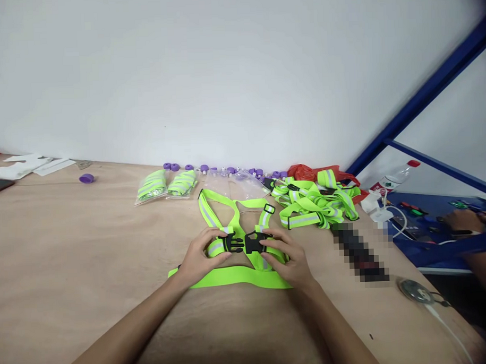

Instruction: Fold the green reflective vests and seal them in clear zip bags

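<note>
A neon-green reflective harness (pixel 240 276) lies at the center of the frame, its two black buckle halves facing each other, just apart. The left hand grips the pronged half (pixel 236 244) between thumb and fingers, while the right hand (pixel 294 257) pinches the socket half (pixel 252 244) in the same way; the left hand (pixel 198 258) rests low over the harness's wide band. Just above and left of center, two clear packets (pixel 151 185) of folded green strap sit side by side on the wooden surface (pixel 69 241). A row of small purple items (pixel 204 168) lines the wall's foot. Right of center, a tangle of green straps (pixel 313 203) is heaped before a red plastic bag (pixel 306 172). At the right edge, past a bottle (pixel 395 178) with a red cap, another person's hand (pixel 463 221) appears beside a blue metal frame (pixel 431 96). White papers (pixel 23 167) lie at the left.
</note>
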`<state>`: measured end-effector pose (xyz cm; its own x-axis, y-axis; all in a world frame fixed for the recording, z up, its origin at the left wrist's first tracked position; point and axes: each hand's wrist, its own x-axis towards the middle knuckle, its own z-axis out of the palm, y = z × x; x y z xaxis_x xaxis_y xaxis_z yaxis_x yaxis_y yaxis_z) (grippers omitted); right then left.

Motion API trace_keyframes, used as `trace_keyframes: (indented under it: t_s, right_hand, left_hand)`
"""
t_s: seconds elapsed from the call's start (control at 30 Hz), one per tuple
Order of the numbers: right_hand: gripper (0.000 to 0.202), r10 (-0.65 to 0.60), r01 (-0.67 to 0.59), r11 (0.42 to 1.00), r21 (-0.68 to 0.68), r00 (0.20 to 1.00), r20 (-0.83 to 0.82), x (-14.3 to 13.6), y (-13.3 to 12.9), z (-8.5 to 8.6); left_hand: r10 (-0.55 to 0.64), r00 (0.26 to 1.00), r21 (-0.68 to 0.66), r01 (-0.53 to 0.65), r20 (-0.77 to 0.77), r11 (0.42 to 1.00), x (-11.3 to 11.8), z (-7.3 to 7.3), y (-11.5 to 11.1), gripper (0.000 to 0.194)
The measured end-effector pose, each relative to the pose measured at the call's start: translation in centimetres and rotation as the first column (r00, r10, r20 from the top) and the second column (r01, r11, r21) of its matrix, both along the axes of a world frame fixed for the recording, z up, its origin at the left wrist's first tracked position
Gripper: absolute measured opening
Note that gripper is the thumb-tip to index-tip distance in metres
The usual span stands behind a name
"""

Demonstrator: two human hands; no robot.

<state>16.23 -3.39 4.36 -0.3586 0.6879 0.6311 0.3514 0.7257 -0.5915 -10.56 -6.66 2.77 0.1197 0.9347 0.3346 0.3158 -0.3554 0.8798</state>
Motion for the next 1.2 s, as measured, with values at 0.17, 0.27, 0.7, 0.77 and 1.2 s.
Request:
trace_keyframes:
  t_s: [0.17, 0.27, 0.7, 0.77, 1.2]
  right_hand:
    - [0.02, -0.008, 0.008, 1.0, 0.012, 1.0, 0.009, -0.4, -0.2, -0.5]
    - [0.019, -0.007, 0.007, 0.999, 0.035, 1.0, 0.002, -0.6, -0.4, -0.7]
    - [0.02, -0.061, 0.06, 0.993, 0.098, 0.998, 0.002, -0.8, -0.6, -0.8]
    - [0.02, -0.055, 0.053, 0.992, 0.112, 0.998, 0.009, -0.8, -0.6, -0.8]
    - [0.018, -0.055, 0.044, 0.987, 0.154, 0.996, 0.066, -1.4, -0.7, -1.3]
  left_hand:
    - [0.0, 1.0, 0.027, 0.0, 0.0, 1.0, 0.0, -0.4, 0.2, 0.035]
    - [-0.008, 1.0, 0.037, 0.008, -0.001, 0.999, 0.1, -0.5, 0.2, 0.036]
    - [-0.006, 0.999, 0.053, 0.004, 0.043, 0.999, -0.2, -0.8, 0.2, 0.037]
    - [0.0, 0.999, 0.034, -0.002, 0.054, 0.999, -0.3, -0.8, 0.2, 0.037]
    - [-0.019, 0.999, 0.036, 0.017, 0.045, 0.999, -0.1, -1.0, 0.1, 0.04]
